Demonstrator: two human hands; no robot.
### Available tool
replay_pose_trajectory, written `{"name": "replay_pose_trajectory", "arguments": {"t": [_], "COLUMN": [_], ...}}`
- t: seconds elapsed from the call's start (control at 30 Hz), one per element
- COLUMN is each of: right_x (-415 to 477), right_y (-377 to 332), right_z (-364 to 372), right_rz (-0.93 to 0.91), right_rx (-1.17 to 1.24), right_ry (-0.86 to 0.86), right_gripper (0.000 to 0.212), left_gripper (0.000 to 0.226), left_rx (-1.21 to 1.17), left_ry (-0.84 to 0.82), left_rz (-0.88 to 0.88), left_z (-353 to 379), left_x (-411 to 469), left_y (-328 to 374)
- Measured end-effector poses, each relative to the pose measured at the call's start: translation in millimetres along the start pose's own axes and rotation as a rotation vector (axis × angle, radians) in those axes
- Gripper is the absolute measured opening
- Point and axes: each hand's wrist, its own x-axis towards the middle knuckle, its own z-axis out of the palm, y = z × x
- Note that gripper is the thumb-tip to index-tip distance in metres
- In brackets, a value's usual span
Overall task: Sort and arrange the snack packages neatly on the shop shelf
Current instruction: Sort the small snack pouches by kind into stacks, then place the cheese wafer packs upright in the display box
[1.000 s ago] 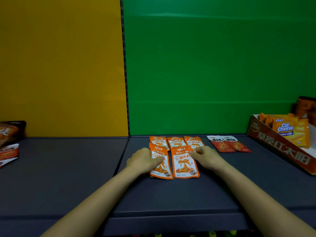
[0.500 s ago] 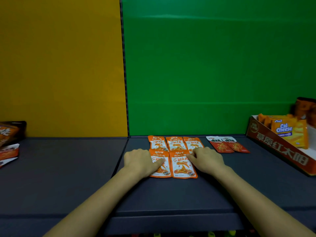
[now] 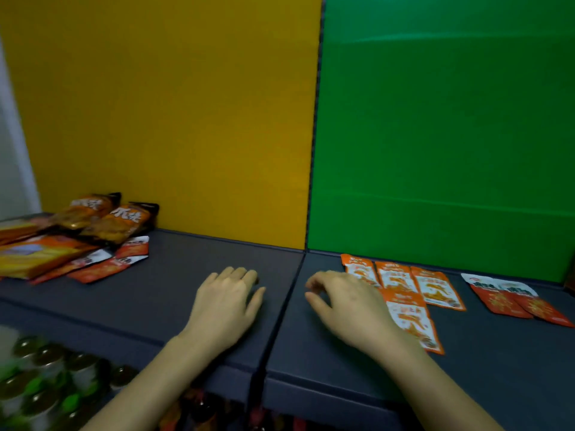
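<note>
both hands (image 3: 224,303) now left of packets (image 3: 401,293)

We see a dark grey shelf (image 3: 193,262) backed by a mustard-yellow panel (image 3: 174,113) and a bright green panel (image 3: 445,135). The orange packets (image 3: 435,289) carry white panels (print blurred); the red packets (image 3: 510,301) have white tops.

dark grey shelf (image 3: 174,293) | left: mixed snack pile (image 3: 77,241) | right: orange packets (image 3: 404,293), red packets (image 3: 513,298)

Empty hands (image 3: 225,301) beside orange snack packets (image 3: 401,287)
</note>
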Motion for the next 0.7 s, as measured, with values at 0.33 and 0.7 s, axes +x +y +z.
{"name": "replay_pose_trajectory", "arguments": {"t": [0.33, 0.7], "right_x": [29, 85], "right_y": [-133, -303], "right_z": [47, 101], "right_rz": [-0.148, -0.039], "right_rx": [0.070, 0.173], "right_ry": [-0.082, -0.119], "right_gripper": [0.029, 0.027], "left_gripper": [0.031, 0.030], "left_rx": [0.082, -0.001], "left_ry": [-0.038, -0.039], "left_rz": [-0.198, -0.197], "left_z": [-40, -71], "left_x": [-88, -153], "left_y": [-143, -297]}}
